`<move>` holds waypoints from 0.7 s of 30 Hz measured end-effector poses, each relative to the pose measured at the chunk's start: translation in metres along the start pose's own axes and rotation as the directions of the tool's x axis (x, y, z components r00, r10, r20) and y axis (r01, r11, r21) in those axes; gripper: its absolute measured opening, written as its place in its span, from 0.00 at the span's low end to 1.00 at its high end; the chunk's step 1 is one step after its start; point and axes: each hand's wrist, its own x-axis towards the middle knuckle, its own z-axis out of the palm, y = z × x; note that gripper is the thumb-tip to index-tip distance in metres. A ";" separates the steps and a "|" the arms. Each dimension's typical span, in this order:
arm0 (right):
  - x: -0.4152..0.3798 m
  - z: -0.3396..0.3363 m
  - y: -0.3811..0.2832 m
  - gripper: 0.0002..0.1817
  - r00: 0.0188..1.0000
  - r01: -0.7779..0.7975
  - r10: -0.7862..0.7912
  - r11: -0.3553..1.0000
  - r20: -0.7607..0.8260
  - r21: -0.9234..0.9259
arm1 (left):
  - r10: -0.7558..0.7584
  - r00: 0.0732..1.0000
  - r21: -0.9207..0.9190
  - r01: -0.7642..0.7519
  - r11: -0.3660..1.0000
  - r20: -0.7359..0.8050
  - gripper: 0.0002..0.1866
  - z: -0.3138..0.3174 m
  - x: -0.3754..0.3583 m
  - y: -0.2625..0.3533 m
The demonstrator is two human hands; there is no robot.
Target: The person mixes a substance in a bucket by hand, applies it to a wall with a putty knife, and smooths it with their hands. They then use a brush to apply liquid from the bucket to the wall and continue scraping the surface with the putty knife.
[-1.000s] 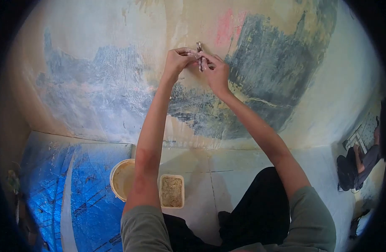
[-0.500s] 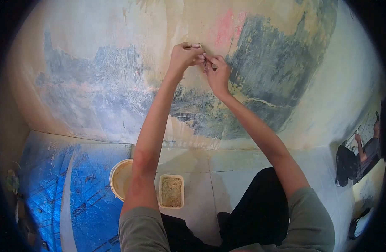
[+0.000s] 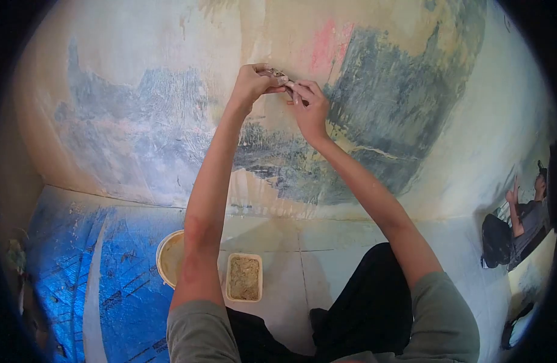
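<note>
Both hands are raised in front of the stained, patchy wall (image 3: 224, 36), close together near its upper middle. The fingers of my left hand (image 3: 258, 83) are bent and closed round something small and dark that I cannot make out. Just to the right, my right hand (image 3: 310, 104) has its fingers pinched at the same small thing, its fingertips meeting those of my left hand. Dark grey patches (image 3: 387, 91) and a pink smear (image 3: 331, 45) mark the wall near my right hand.
On the tiled floor (image 3: 284, 278) stand a round bucket (image 3: 171, 259), partly behind my left arm, and a rectangular tub (image 3: 244, 277) of lumpy tan material. A blue sheet (image 3: 130, 272) lies at left. At far right sits another person (image 3: 517, 227) by the wall.
My left hand has moved slightly left and down, and its fingers have shifted round the small thing. My right hand has turned a little. The other person's arm is raised higher.
</note>
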 end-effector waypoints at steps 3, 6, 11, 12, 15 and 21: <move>-0.001 -0.007 -0.002 0.16 0.986 0.153 -0.139 0.973 0.095 -0.173 | 0.041 0.999 0.029 -0.041 0.999 0.008 0.19 -0.001 -0.001 0.000; -0.007 -0.010 0.007 0.17 0.991 0.076 -0.056 0.984 0.125 -0.161 | 0.086 0.996 0.040 -0.086 0.995 0.004 0.20 0.004 0.000 -0.005; 0.004 -0.008 0.004 0.17 0.990 -0.138 0.136 0.989 0.032 0.060 | 0.173 0.982 -0.114 -0.181 0.977 -0.078 0.21 0.019 0.004 -0.021; 0.005 -0.009 0.006 0.16 0.980 -0.199 0.196 0.968 0.034 0.153 | 0.184 0.976 -0.097 -0.196 0.976 -0.116 0.22 0.022 0.005 -0.023; 0.008 -0.016 -0.021 0.15 0.977 -0.173 0.179 0.983 0.118 -0.063 | 0.214 0.964 -0.037 -0.222 0.974 -0.158 0.24 0.031 0.012 -0.028; 0.050 -0.058 -0.008 0.25 0.917 0.382 -0.255 0.781 0.306 -0.495 | 0.358 0.874 0.046 -0.364 0.930 -0.328 0.22 0.053 0.010 -0.035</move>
